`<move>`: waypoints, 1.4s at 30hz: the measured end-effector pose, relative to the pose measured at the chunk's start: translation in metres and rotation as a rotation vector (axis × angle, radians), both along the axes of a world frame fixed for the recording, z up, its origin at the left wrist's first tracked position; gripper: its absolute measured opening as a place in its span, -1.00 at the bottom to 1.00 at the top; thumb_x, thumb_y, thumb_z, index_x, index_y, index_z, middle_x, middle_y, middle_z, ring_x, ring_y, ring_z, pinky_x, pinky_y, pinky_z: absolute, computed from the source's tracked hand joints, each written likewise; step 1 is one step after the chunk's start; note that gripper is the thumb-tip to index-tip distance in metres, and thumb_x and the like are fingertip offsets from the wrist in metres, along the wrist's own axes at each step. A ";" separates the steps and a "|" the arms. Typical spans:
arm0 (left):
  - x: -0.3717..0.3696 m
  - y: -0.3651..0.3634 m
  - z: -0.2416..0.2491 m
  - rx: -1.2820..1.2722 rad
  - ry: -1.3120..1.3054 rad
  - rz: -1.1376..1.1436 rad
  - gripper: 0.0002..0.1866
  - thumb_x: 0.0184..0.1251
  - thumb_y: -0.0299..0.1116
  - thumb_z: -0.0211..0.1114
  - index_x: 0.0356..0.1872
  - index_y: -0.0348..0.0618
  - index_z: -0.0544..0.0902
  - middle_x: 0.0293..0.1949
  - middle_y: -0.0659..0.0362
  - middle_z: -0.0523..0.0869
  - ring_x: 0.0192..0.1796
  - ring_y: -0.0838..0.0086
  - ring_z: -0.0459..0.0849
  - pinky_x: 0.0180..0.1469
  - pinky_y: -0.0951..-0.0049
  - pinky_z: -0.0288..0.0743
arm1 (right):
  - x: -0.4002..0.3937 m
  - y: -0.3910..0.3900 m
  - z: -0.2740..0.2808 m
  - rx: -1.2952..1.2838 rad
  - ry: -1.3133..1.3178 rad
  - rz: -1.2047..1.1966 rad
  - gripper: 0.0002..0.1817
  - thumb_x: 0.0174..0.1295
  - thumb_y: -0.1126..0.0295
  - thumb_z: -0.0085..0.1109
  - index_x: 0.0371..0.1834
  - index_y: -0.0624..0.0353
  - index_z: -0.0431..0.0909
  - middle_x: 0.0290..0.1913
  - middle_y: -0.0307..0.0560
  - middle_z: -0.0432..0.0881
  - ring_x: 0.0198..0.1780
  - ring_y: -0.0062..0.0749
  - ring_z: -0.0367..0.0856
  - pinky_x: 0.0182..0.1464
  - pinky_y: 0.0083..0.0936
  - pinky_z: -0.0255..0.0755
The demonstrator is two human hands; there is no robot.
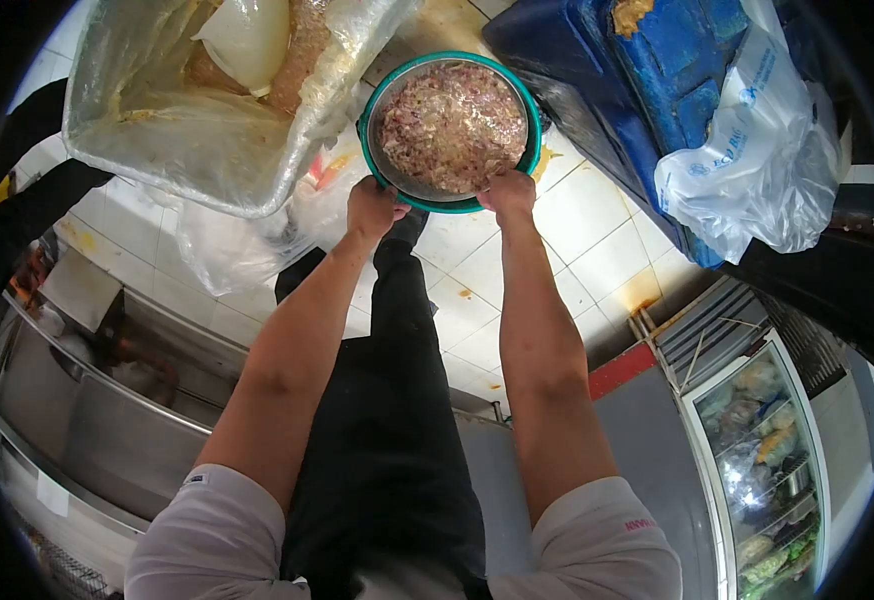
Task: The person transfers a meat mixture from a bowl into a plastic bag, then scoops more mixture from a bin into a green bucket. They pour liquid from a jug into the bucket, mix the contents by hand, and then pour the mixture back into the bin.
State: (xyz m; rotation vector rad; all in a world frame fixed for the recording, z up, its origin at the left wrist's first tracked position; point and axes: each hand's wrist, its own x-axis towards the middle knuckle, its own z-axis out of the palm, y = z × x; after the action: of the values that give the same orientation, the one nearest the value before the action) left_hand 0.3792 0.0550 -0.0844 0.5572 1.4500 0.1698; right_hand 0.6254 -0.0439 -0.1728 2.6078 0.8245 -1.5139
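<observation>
Bright centre (dark, warped edges)

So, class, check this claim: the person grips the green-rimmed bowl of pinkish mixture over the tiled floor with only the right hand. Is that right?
Not only the right hand: the head view shows the left hand also gripping the green-rimmed bowl of pinkish mixture over the tiled floor.

Straight ahead of you, a round metal bowl [384, 168] ringed by a green rim [447, 207] faces upward, holding a broad mound of glossy, pinkish minced mixture [452, 128].
</observation>
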 end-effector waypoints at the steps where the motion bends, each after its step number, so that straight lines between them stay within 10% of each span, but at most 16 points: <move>1: -0.001 -0.002 0.002 0.052 0.016 -0.026 -0.85 0.38 -0.54 0.06 -0.23 -0.50 0.48 -0.33 -0.10 0.71 -0.39 0.26 0.78 -0.41 0.42 0.72 | -0.005 0.006 0.011 0.005 -0.076 0.151 -0.83 0.13 0.42 0.16 -0.25 0.25 0.55 -0.49 -0.03 0.69 -0.47 -0.33 0.70 -0.44 -0.49 0.54; 6: 0.000 0.001 0.006 0.026 -0.017 0.050 -0.87 0.34 -0.56 0.07 -0.23 -0.49 0.50 -0.27 -0.06 0.70 -0.37 0.28 0.77 -0.36 0.46 0.72 | -0.027 0.053 0.099 -0.116 -0.211 -0.234 -0.84 0.10 0.31 0.20 -0.47 0.14 0.68 -0.42 -0.01 0.73 -0.36 -0.16 0.71 -0.21 -0.36 0.58; 16: 0.032 -0.010 0.011 0.026 0.037 0.127 -0.87 0.38 -0.52 0.12 -0.21 -0.43 0.49 -0.31 0.02 0.69 -0.38 0.33 0.77 -0.36 0.48 0.71 | -0.019 0.004 0.036 0.082 -0.219 -0.573 -0.74 0.03 0.23 0.31 -0.52 0.25 0.63 -0.35 0.11 0.71 -0.24 -0.01 0.70 -0.14 -0.25 0.52; 27: 0.021 0.001 0.023 -0.050 0.024 -0.025 -0.74 0.37 -0.40 0.17 -0.04 -0.37 0.50 -0.17 0.00 0.69 -0.35 0.29 0.78 -0.41 0.48 0.67 | -0.034 0.028 0.056 0.301 0.406 -1.325 -0.69 0.23 0.48 -0.01 0.06 0.20 0.38 -0.05 0.04 0.61 -0.07 -0.10 0.64 -0.21 -0.20 0.53; 30: 0.012 0.005 0.026 -0.126 0.010 -0.066 -0.61 0.35 -0.36 0.21 0.14 -0.29 0.46 -0.11 0.04 0.70 -0.31 0.30 0.78 -0.35 0.44 0.66 | -0.034 -0.014 -0.005 0.583 0.494 -0.988 -0.69 0.17 0.60 0.05 0.00 0.31 0.36 -0.06 0.14 0.59 -0.08 -0.04 0.63 -0.15 -0.13 0.59; 42: -0.116 0.001 0.042 -0.073 0.206 -0.153 -0.50 0.32 -0.34 0.22 0.27 -0.25 0.40 -0.08 0.04 0.69 -0.25 0.32 0.76 -0.31 0.38 0.67 | -0.030 0.015 0.076 0.430 0.547 -1.391 -0.56 0.09 0.75 0.09 0.09 0.32 0.39 0.00 0.13 0.58 -0.02 0.01 0.62 -0.10 -0.11 0.60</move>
State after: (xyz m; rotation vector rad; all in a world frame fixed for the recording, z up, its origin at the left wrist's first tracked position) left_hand 0.2630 0.0563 -0.0426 0.6371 1.5985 -0.0631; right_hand 0.5958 -0.0291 -0.0969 3.2042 -1.1966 -2.5189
